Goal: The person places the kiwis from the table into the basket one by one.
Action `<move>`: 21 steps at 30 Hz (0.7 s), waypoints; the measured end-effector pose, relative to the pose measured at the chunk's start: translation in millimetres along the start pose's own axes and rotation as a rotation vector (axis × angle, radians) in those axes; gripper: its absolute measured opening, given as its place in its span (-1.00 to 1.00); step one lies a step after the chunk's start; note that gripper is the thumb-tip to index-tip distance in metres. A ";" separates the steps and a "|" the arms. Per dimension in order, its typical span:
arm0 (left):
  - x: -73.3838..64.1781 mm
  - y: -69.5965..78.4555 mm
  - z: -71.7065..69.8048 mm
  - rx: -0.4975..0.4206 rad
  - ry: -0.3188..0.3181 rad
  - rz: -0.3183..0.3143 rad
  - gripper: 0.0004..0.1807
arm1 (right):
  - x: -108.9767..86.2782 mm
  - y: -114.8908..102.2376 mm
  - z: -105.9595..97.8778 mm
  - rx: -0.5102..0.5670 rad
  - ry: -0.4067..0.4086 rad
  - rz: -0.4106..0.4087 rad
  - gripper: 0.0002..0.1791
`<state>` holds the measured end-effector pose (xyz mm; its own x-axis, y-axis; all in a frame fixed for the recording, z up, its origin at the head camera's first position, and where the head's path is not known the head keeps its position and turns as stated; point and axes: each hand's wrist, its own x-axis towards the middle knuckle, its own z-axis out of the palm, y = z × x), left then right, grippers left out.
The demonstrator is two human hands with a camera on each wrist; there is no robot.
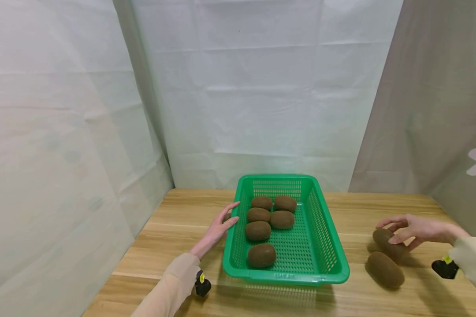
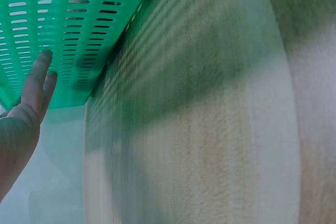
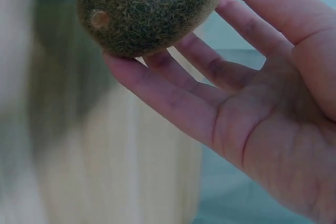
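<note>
At the right of the head view, my right hand (image 1: 416,230) grips a brown kiwi (image 1: 388,241) between thumb and fingers. Up close in the right wrist view, the fuzzy kiwi (image 3: 142,11) shows its pale end spot, with fingertips curled under it. A second kiwi (image 1: 385,270) lies on the table just in front of that hand. My left hand (image 1: 219,226) is at the left side of the green basket (image 1: 333,246), its extended fingers against the slotted outer wall (image 2: 68,40). Inside the basket, several kiwis (image 1: 258,230) lie mostly along the left and far parts.
The basket stands upright on a wood-grain table (image 1: 162,246). Pale cloth sheets (image 1: 262,110) hang behind the table and along both sides. A black wrist camera (image 1: 202,284) sits under the left sleeve, another (image 1: 445,267) under the right.
</note>
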<state>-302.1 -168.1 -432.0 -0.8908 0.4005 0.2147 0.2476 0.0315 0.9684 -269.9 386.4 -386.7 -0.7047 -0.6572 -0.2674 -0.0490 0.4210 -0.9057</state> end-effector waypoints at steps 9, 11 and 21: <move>-0.2 0.3 0.5 -0.034 -0.001 -0.003 -0.46 | 21.9 -49.6 -1.0 -0.091 -0.021 -0.018 -0.50; -0.1 0.3 0.3 -0.029 -0.001 -0.001 -0.46 | 27.8 -60.6 -0.5 -0.121 -0.016 -0.027 -0.49; -0.7 1.1 0.2 -0.002 -0.003 0.003 -0.47 | 61.8 -114.6 9.7 -0.248 -0.033 -0.081 -0.47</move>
<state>-301.2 -168.2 -431.1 -0.8890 0.4034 0.2168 0.2489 0.0282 0.9681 -301.0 291.4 -302.6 -0.6683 -0.7133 -0.2112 -0.2791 0.5036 -0.8176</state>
